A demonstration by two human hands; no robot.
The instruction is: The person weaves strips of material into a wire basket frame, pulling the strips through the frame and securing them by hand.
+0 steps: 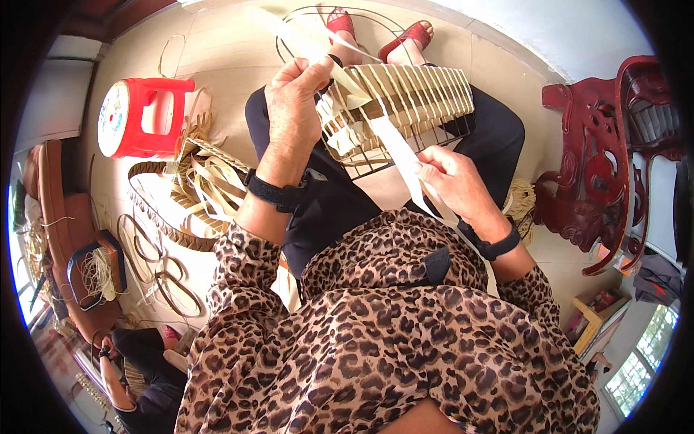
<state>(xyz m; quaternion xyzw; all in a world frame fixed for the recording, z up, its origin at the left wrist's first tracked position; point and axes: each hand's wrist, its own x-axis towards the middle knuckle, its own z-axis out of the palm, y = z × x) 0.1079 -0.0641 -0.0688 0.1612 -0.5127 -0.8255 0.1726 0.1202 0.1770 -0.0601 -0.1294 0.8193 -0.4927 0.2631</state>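
Plainly, half-bound frame (416,105): tilted between the knees (499,134), with pale wrapping set in a row over tan slats (372,110) and dark bare wires (361,171) exposed along the near edge.
Left hand (294,105): just beside the frame's left end; grip narrow, thumb and forefinger pinching a pale strip (348,83) leading down to the slats.
Right hand (457,182): on the near side of the frame, toward the right; grip narrow, thumb pressing a white ribbon (394,145) against the fingers, loose tail hanging nearer still. One length or two between the hands: cannot tell.
Step in hand: judging by the two pinches, binding the frame's left part, the right part looking already wrapped.
Next move: probably calling for an even pull, ribbon kept flat and untwisted, clear of the bare wires.
Wire hoop (280,49): beyond the frame, near the red sandals (341,25).
Red stool (173,119): well left of the frame.
Tangled strips (210,189): left of the frame, nearer than the stool.
Carved wooden chair (585,163): well right of the frame.
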